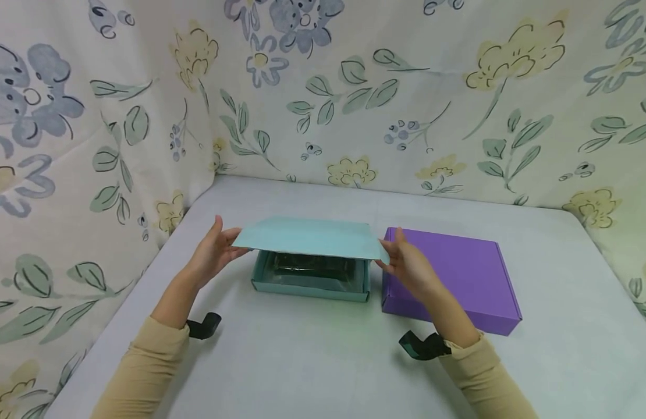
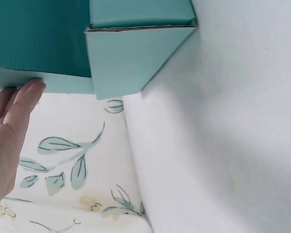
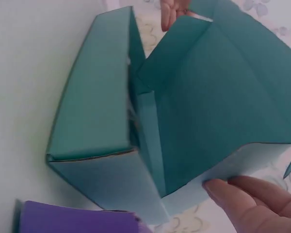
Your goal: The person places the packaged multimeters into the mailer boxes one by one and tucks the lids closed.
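A light teal cardboard box (image 1: pixel 309 291) sits on the table with its lid (image 1: pixel 312 237) partly raised and tilted. Inside lies a dark item (image 1: pixel 313 265) under shiny clear plastic; the lid hides its far part. At the lid's left side, my left hand (image 1: pixel 214 254) touches the side flap with extended fingers (image 2: pixel 26 99), thumb pointing up. My right hand (image 1: pixel 411 265) is at the opposite side, its fingertips (image 3: pixel 216 189) against the outside of the right flap (image 3: pixel 242 162). The lid's darker teal inner face (image 3: pixel 218 97) shows in the right wrist view.
Just right of the teal box lies a closed purple box (image 1: pixel 459 273), beneath my right forearm in the head view. A white cloth covers the table (image 1: pixel 302 361). Floral curtains (image 1: pixel 354 116) hang along the back and left edges. Black wrist mounts (image 1: pixel 205 326) stick out from both wrists.
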`<state>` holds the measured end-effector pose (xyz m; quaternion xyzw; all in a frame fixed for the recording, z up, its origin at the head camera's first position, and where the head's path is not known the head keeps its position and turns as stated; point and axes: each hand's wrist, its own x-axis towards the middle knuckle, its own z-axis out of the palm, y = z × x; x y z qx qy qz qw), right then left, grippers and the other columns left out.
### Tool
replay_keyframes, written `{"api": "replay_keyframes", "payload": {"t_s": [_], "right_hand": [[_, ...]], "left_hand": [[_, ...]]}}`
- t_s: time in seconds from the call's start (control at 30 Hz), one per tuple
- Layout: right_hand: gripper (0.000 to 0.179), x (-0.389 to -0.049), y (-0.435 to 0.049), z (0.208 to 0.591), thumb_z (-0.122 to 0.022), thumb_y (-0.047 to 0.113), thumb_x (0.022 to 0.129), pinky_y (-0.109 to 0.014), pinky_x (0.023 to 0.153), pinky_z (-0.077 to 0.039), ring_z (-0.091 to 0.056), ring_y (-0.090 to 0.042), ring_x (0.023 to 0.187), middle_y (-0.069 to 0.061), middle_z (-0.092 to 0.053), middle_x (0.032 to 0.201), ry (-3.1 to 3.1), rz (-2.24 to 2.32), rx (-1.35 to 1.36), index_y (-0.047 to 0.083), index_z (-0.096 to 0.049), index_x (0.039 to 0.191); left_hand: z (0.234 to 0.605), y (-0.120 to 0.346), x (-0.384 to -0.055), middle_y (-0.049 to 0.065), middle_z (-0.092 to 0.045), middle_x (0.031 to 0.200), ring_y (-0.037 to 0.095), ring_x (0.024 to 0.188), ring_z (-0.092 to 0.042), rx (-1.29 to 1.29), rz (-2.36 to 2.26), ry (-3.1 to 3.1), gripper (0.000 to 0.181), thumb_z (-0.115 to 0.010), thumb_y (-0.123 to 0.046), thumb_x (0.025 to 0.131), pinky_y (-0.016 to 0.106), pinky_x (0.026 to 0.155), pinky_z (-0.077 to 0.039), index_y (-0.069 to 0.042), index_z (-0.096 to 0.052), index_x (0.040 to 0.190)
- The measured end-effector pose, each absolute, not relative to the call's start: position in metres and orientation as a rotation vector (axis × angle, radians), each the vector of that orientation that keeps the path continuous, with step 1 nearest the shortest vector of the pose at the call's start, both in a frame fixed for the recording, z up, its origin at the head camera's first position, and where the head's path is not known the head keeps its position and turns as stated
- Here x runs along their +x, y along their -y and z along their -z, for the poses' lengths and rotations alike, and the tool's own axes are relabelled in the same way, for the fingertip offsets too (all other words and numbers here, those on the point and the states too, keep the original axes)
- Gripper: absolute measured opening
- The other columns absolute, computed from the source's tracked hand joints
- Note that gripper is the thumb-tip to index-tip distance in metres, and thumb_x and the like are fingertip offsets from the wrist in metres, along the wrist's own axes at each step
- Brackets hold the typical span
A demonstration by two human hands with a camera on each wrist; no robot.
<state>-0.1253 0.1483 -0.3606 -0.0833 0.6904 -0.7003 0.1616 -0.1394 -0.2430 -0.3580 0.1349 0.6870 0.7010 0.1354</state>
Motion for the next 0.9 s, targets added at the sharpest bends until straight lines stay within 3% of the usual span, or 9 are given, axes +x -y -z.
{"api": "replay_keyframes", "payload": {"t_s": [0.17,0.3,0.43,0.5,0.57,0.7,0.8,0.9], "right_hand": [[0.082,-0.122,-0.148,0.368,-0.012,0.053,0.103,-0.018,0.093,-0.046,-0.041,-0.035,0.133,-0.032,-0.034,0.147,-1.993,1.915,-0.287,-0.017,-0.025,0.144],[0.081,-0.124,-0.149,0.375,-0.01,0.052,0.104,-0.032,0.108,-0.038,-0.027,-0.038,0.141,-0.029,-0.027,0.152,-1.966,1.9,-0.308,-0.016,-0.02,0.146],[0.078,-0.124,-0.149,0.379,-0.008,0.05,0.105,-0.05,0.115,-0.02,-0.017,-0.037,0.145,-0.027,-0.02,0.155,-1.967,1.867,-0.285,-0.015,-0.018,0.147],[0.076,-0.123,-0.151,0.381,-0.008,0.049,0.105,-0.051,0.116,-0.017,-0.015,-0.037,0.145,-0.027,-0.019,0.156,-1.977,1.844,-0.273,-0.013,-0.019,0.148],[0.075,-0.121,-0.152,0.381,-0.009,0.047,0.106,-0.05,0.116,-0.017,-0.016,-0.038,0.144,-0.027,-0.02,0.155,-1.992,1.831,-0.273,-0.013,-0.02,0.148],[0.071,-0.116,-0.155,0.38,-0.011,0.044,0.107,-0.048,0.115,-0.021,-0.021,-0.037,0.143,-0.026,-0.026,0.153,-2.031,1.824,-0.277,-0.013,-0.026,0.147],[0.074,-0.112,-0.157,0.377,-0.014,0.049,0.106,-0.046,0.114,-0.025,-0.027,-0.036,0.141,-0.024,-0.033,0.151,-2.096,1.811,-0.3,-0.01,-0.033,0.146],[0.073,-0.107,-0.159,0.374,-0.015,0.05,0.106,-0.045,0.113,-0.027,-0.032,-0.036,0.139,-0.021,-0.038,0.149,-2.173,1.782,-0.347,-0.007,-0.039,0.144]], "left_hand": [[0.365,0.244,-0.137,-0.008,-0.062,0.111,0.005,0.104,-0.06,0.369,-1.985,-2.02,0.093,-0.011,-0.058,0.101,0.018,0.09,-0.048,0.026,-0.027,0.136],[0.372,0.243,-0.137,-0.005,-0.06,0.115,0.005,0.105,-0.06,0.365,-1.972,-2.021,0.093,-0.011,-0.058,0.101,0.018,0.088,-0.049,0.026,-0.026,0.137],[0.379,0.24,-0.134,0.017,-0.053,0.133,0.002,0.108,-0.058,0.357,-1.942,-2.043,0.092,-0.01,-0.059,0.101,0.018,0.09,-0.049,0.024,-0.027,0.139],[0.381,0.24,-0.132,0.03,-0.041,0.142,0.001,0.111,-0.056,0.35,-1.925,-2.041,0.093,-0.009,-0.06,0.1,0.018,0.091,-0.048,0.023,-0.025,0.14],[0.382,0.241,-0.129,0.036,-0.029,0.148,0.002,0.117,-0.052,0.351,-1.908,-2.036,0.092,-0.008,-0.059,0.1,0.017,0.093,-0.046,0.021,-0.023,0.142],[0.382,0.245,-0.122,0.032,-0.02,0.153,0.025,0.138,-0.036,0.38,-1.87,-2.042,0.087,-0.004,-0.056,0.101,0.014,0.097,-0.041,0.017,-0.02,0.146],[0.379,0.247,-0.116,0.026,-0.022,0.155,0.039,0.143,-0.021,0.406,-1.824,-2.115,0.081,-0.005,-0.053,0.103,0.013,0.101,-0.036,0.012,-0.023,0.149],[0.374,0.245,-0.111,0.022,-0.026,0.155,0.04,0.143,-0.021,0.419,-1.759,-2.221,0.075,-0.01,-0.051,0.105,0.029,0.112,-0.03,0.006,-0.027,0.15]]}}
